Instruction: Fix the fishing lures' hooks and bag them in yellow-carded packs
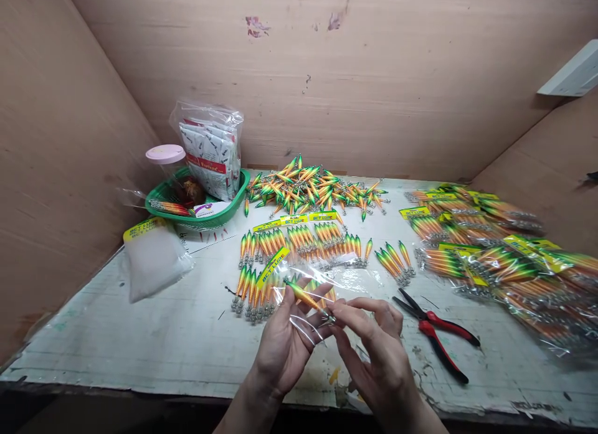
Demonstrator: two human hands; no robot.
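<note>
My left hand [280, 347] holds a clear plastic bag [306, 328], with its thumb along one side and fingers spread behind. The bag's yellow header card [272, 268] tilts up beyond the fingertips. A green and orange squid jig [306, 295] lies slantwise over my left fingers, its green nose by the thumb. Whether it sits inside the film or on top, I cannot tell. My right hand [378, 344] pinches the jig's hook end between thumb and fingers. Just beyond, rows of squid jigs [252, 287] lie on the table, some under yellow header cards [294, 220].
Loose jigs form a heap [308, 188] by the back wall. Red-handled pliers [436, 328] lie right of my hands, near several single jigs [395, 259]. Packed bags [495, 259] cover the right side. At left are a green basket [210, 221] and a stack of bags [156, 263].
</note>
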